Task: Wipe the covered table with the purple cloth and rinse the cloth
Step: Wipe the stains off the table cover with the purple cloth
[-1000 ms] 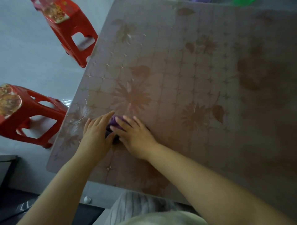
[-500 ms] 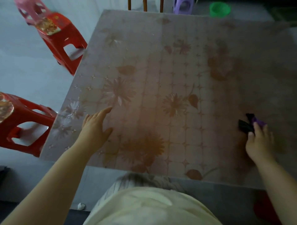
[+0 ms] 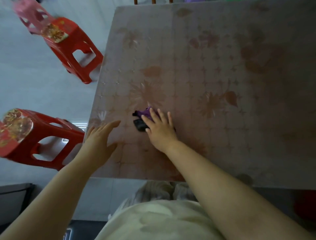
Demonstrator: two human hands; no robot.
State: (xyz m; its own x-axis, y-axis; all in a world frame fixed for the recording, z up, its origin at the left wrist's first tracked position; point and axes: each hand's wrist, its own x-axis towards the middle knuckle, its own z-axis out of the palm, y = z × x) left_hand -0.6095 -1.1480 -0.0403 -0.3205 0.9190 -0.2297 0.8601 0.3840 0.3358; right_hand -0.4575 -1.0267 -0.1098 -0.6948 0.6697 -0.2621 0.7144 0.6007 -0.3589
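Note:
The purple cloth [image 3: 144, 114], bunched with a dark part at its near side, lies on the covered table [image 3: 213, 72], near the table's left front. My right hand [image 3: 159, 127] presses flat on the cloth with fingers spread, covering its right half. My left hand [image 3: 100, 137] rests open on the table's left front corner, fingers together, a short way left of the cloth and not touching it. The table cover is a brownish plastic sheet with flower and leaf prints.
Two red plastic stools stand on the grey floor left of the table, one near [image 3: 34, 137] and one farther back [image 3: 71, 49], with a pink stool [image 3: 29, 17] behind it. Chair legs [image 3: 152, 1] show beyond the table's far edge.
My right hand has swept the cloth from the table's right front back to the left, close to my left hand. The left hand has stayed at the left front corner.

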